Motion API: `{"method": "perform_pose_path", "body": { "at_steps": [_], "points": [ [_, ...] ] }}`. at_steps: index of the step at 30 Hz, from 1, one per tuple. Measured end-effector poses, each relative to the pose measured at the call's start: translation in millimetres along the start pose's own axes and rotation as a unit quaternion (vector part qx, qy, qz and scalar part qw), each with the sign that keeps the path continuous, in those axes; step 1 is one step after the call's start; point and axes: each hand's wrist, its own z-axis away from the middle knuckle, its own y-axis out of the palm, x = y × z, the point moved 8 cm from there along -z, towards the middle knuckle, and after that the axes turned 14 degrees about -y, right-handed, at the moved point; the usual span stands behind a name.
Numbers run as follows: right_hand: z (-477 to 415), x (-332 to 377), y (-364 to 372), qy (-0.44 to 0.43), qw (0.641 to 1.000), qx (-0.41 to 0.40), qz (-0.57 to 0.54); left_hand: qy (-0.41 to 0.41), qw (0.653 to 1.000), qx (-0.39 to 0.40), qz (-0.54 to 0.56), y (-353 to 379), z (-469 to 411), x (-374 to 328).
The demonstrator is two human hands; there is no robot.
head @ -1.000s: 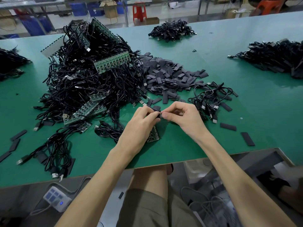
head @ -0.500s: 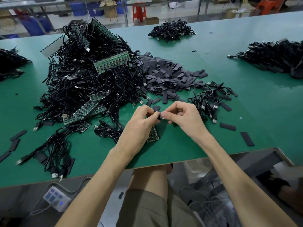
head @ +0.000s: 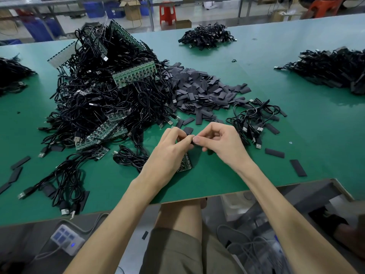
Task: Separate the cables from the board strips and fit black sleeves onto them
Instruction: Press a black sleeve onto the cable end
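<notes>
My left hand and my right hand meet fingertip to fingertip above the green table. Between them they pinch a small black sleeve on a cable end, mostly hidden by the fingers. Under my left hand lies a short green board strip. A big heap of black cables tangled with board strips rises at the left. Loose black sleeves are piled behind my hands. A small bundle of cables lies to the right of my right hand.
More cable piles sit at the far middle, far right and left edge. Stray sleeves lie near the table's front edge. A power strip sits on the floor below.
Both hands have stayed nearly in place, shifting slightly away from me; the fingers keep working the small black piece between them.
</notes>
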Motion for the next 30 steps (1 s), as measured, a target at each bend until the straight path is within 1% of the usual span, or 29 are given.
{"method": "perform_pose_path", "body": {
  "at_steps": [4,8,12,14,17,21,30],
  "points": [
    [0,2,2,-0.011,1.000,0.009,-0.003,-0.023,1.000,0.001,0.010,-3,-2,-1],
    [-1,7,4,-0.032,0.999,0.018,-0.026,-0.079,0.996,-0.009,0.027,-9,-5,5],
    [-1,9,2,-0.036,0.998,0.008,-0.042,-0.125,0.991,0.001,0.057,-11,-7,11],
    [-2,9,1,-0.039,0.998,0.000,-0.043,-0.121,0.991,-0.001,0.060,-13,-6,9],
    [-1,9,1,-0.037,0.999,-0.003,-0.033,-0.088,0.996,-0.005,0.034,-12,-5,4],
    [1,10,1,-0.031,0.999,0.000,-0.025,-0.066,0.998,0.008,0.006,-8,-3,4],
    [1,9,6,-0.032,0.999,0.026,0.016,-0.073,0.997,0.015,0.012,-3,-2,8]
  ]
}}
